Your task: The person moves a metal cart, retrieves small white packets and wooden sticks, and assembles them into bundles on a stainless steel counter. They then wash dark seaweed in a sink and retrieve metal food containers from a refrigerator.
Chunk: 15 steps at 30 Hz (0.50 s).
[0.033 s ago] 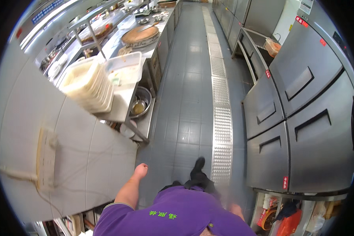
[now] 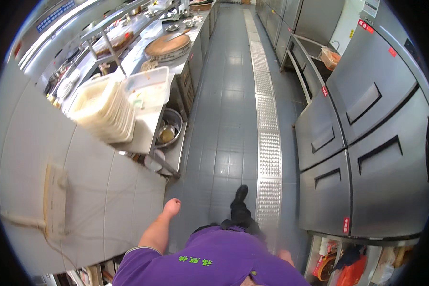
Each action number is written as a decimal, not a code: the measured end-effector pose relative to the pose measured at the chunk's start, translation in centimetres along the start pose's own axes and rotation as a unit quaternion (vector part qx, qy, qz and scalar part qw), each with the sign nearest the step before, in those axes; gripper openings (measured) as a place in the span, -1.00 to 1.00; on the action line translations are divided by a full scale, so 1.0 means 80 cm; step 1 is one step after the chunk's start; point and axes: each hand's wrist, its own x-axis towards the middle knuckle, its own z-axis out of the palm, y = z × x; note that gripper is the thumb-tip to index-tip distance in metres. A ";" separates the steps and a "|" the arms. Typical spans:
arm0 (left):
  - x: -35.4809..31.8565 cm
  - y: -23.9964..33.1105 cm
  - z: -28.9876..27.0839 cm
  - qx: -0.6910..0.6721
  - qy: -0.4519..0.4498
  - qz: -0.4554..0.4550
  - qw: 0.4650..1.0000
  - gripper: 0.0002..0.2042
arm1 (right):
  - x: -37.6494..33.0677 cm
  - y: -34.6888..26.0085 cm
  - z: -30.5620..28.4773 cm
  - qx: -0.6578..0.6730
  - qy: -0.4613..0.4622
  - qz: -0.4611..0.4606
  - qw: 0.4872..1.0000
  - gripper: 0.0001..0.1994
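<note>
While the person stands in a narrow kitchen aisle, the left hand (image 2: 171, 207) hangs loosely curled into a fist, holding nothing and touching nothing, beside a white tiled wall end (image 2: 81, 190). The right hand (image 2: 286, 256) shows only as a blurred patch past the purple shirt (image 2: 209, 262), and whether it is open or closed cannot be told. The nearest items lie ahead and to the left of the left hand, which is clearly the closer of the two: a stack of cream plastic trays (image 2: 105, 112), nested and leaning, its long axis running roughly along the counter, and just beyond it a translucent rectangular tub (image 2: 150, 88). Both sit on a stainless steel counter (image 2: 143, 133), smooth and matte. On the shelf beneath rests a round metal bowl (image 2: 169, 133) with a yellowish content. Farther along the counter lies a thick round wooden chopping block (image 2: 168, 46). The floor is grey square tile (image 2: 224, 143), with a studded steel drain cover (image 2: 267, 124) running lengthwise. On the right stand brushed steel refrigerator doors (image 2: 367, 143) with recessed handles. One black shoe (image 2: 240, 195) is forward.
</note>
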 end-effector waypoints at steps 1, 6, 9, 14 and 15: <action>0.028 0.017 0.001 0.013 -0.001 0.013 1.000 -0.71 | 0.018 -0.027 0.004 -0.079 -0.028 -0.006 0.996 -0.81; 0.139 0.124 -0.011 0.084 -0.061 0.070 0.992 -0.69 | 0.152 -0.180 0.024 -0.582 -0.225 -0.219 0.750 -0.78; 0.159 0.182 -0.058 0.092 -0.139 0.005 0.986 -0.69 | 0.263 -0.340 0.031 -0.608 -0.180 -0.279 0.721 -0.76; 0.277 0.194 -0.092 -0.029 -0.014 -0.096 0.995 -0.70 | 0.345 -0.776 0.018 -0.238 0.040 -0.306 0.921 -0.71; 0.295 0.211 -0.110 -0.058 0.006 -0.130 0.990 -0.70 | 0.335 -0.883 0.016 -0.215 0.025 -0.279 0.936 -0.69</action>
